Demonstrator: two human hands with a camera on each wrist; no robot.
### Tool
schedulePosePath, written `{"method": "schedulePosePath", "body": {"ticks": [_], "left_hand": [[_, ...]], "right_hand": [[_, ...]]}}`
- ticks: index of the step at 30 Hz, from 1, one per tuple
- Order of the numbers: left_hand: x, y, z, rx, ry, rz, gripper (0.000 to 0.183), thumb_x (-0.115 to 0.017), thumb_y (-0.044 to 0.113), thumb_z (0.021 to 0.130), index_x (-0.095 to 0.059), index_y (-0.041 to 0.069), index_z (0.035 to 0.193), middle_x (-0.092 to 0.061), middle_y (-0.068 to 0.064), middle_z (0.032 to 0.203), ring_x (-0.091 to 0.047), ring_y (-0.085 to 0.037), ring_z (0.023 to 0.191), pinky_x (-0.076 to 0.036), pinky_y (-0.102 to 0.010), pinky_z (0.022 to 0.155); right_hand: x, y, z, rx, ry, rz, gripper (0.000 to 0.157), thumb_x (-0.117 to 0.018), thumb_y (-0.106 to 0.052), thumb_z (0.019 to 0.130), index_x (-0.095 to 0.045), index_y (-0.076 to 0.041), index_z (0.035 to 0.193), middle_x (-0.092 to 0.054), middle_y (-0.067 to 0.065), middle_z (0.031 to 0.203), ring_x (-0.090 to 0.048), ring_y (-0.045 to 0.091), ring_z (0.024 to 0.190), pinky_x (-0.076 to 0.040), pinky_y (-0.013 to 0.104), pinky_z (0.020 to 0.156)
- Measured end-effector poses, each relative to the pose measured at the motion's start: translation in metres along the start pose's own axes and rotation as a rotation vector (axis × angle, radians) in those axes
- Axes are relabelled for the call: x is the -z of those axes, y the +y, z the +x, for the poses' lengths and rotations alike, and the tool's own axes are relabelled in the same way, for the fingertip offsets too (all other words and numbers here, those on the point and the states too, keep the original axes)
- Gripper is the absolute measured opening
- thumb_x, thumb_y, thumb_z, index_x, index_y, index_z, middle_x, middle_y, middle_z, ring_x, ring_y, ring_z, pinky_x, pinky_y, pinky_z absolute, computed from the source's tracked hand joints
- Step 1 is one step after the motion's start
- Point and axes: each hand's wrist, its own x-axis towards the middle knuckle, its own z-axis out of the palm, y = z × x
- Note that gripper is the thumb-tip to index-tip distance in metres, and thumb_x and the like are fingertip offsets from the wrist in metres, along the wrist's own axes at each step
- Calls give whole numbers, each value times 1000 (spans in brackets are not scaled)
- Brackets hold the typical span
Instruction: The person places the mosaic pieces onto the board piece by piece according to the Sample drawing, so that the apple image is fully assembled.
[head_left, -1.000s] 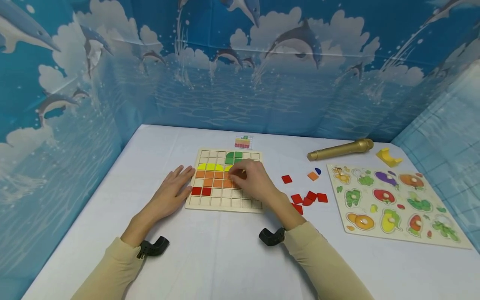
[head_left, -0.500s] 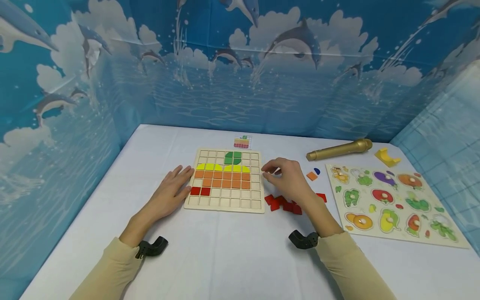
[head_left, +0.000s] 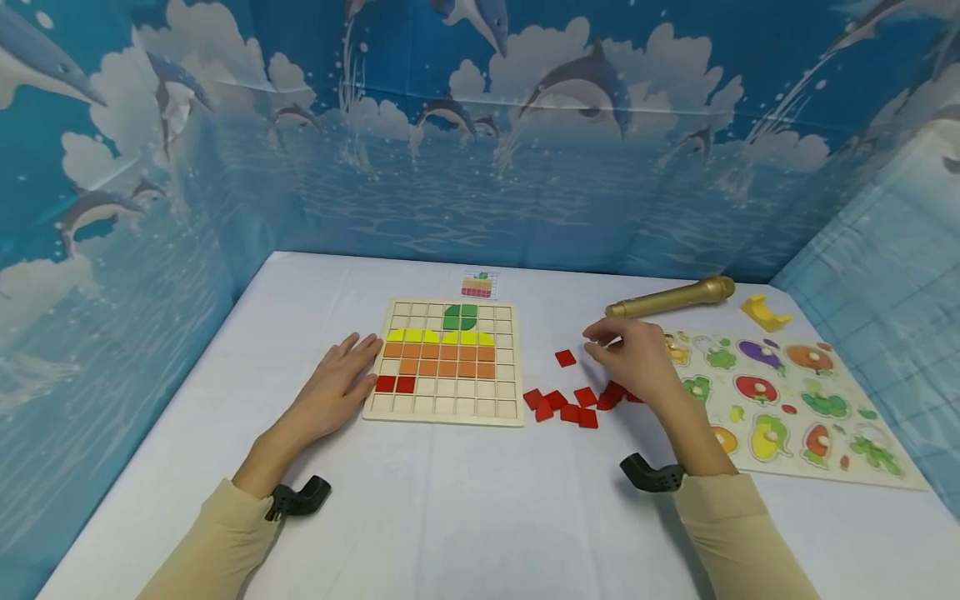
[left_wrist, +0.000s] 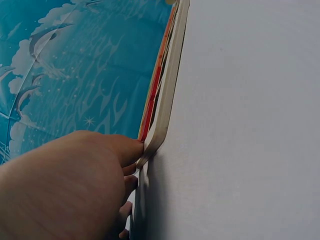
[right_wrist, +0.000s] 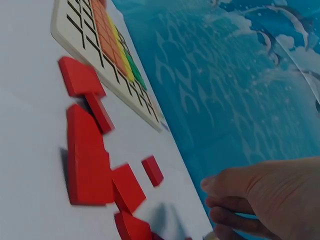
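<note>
In the head view, my left hand [head_left: 337, 387] lies with fingers extended against the left edge of the wooden grid board [head_left: 442, 408]; the left wrist view shows its fingers touching the board's corner [left_wrist: 161, 127]. Green, yellow, orange and two dark red tiles [head_left: 395, 384] fill part of the grid. My right hand [head_left: 637, 358] hovers right of the board, fingers loosely bent and thumb apart from the index finger; I see nothing between them. Several loose red tiles [head_left: 569, 413] lie below and left of it, with one separate red tile [head_left: 566, 358] nearer its fingertips.
A small picture card [head_left: 478, 286] lies behind the board. A gold microphone [head_left: 671, 297] and a yellow curved piece [head_left: 766, 313] stand at the back right. The vegetable puzzle board [head_left: 795, 408] lies at right, partly behind my right forearm. A dolphin-print curtain [head_left: 450, 200] surrounds the table.
My right hand has left the board's orange and yellow rows and moved right, past the red tiles. It now hides the loose orange and blue pieces. My left hand stays at the board's edge.
</note>
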Motion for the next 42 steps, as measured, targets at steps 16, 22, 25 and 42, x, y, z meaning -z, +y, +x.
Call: {"method": "schedulePosePath", "body": {"ticks": [16,22,25,42], "left_hand": [[2,0,-1,-24,18,-10,59,-56,18,107,-39,5,162,-35,-15,170,-15,-39,163,-9,-61,131],[2,0,-1,-23,17,-7,60,-56,18,107,-39,5,162,-35,-16,170,-15,-39,163,-9,-61,132],[2,0,-1,-20,11,-8,60,-56,19,107,-38,5,163,-35,-15,171,-15,-38,163,-9,-60,132],[2,3,-4,-20,32,-9,58,-56,18,107,-40,4,162,-36,-16,170,-17,-40,162,-10,-61,131]], "right_hand": [[4,26,-6,-150,12,-81,21,-79,-12,94,-75,0,111,-76,20,103,-66,35,97,-53,45,84],[1,24,-5,-177,-8,-71,20,-80,-10,93,-75,-2,111,-75,20,105,-66,35,99,-56,47,86],[1,24,-5,-183,-12,-72,21,-80,-10,93,-76,-2,111,-75,20,105,-67,35,99,-56,49,87],[-2,23,-4,-147,-8,-56,27,-82,-14,90,-75,-4,113,-77,18,103,-67,32,96,-53,40,82]]}}
